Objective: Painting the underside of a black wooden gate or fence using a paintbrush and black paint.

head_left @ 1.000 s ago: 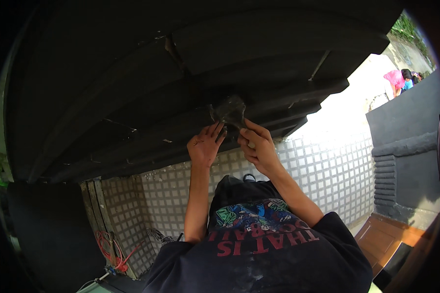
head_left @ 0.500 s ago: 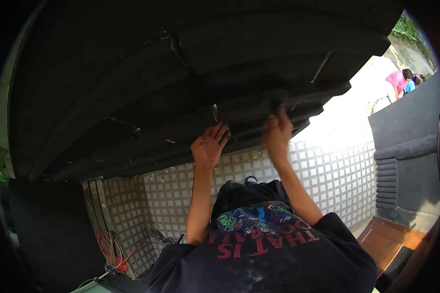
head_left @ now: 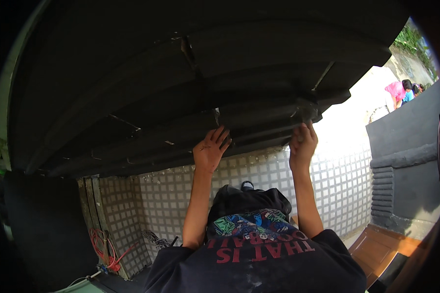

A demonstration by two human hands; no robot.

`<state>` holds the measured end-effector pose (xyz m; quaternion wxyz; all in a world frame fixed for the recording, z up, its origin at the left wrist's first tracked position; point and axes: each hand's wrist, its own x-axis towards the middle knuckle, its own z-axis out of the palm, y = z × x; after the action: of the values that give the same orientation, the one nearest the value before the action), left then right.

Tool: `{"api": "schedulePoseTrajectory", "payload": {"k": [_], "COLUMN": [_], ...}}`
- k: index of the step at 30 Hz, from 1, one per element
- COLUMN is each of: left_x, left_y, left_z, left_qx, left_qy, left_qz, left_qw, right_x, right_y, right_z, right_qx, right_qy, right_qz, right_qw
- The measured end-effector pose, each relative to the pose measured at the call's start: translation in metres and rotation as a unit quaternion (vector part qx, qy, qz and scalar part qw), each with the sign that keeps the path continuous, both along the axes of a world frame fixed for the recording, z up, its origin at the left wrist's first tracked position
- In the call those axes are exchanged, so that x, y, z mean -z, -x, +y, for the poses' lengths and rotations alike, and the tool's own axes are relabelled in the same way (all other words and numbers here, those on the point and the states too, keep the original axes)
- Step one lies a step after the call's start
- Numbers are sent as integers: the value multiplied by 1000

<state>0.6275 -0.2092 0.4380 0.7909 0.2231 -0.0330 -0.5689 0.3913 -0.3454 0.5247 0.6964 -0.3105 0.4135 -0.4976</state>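
Note:
My left hand (head_left: 210, 149) is held up at the lower edge of a large black ribbed panel (head_left: 146, 93), its fingers spread. The fingertips are dark-stained, and I cannot tell whether they touch the panel. To its right, my right hand (head_left: 303, 144) is closed round a dark brush-like tool (head_left: 306, 111), with one finger stretched along it. The tool's wide end is blurred against the panel's right part. Pale cracks and gaps show in the black surface, including a whitish chip (head_left: 216, 115) just above my left fingers.
Below lies a patterned tile floor (head_left: 342, 180). A grey wall (head_left: 406, 127) and a brown wooden door (head_left: 374, 249) stand at right. Wooden posts (head_left: 90, 205) and a bundle of red cable (head_left: 102, 244) are at lower left. A person in pink (head_left: 395, 92) is far off at upper right.
My right hand has moved right along the panel with the tool, and its forearm is now more upright. My left hand stays nearly where it was, fingers still spread.

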Motion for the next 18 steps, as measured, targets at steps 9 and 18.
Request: {"api": "schedulePoseTrajectory", "payload": {"k": [9, 18], "left_x": [28, 26], "left_y": [-8, -8], "left_z": [9, 11], "left_qx": [48, 108], "left_qy": [-48, 37], "left_qz": [-2, 43], "left_qw": [998, 992], "right_x": [2, 12], "right_y": [-108, -22], "right_z": [101, 24], "right_qx": [-324, 2], "right_qy": [-92, -51], "right_qz": [-36, 43], "right_qw": [941, 998]}}
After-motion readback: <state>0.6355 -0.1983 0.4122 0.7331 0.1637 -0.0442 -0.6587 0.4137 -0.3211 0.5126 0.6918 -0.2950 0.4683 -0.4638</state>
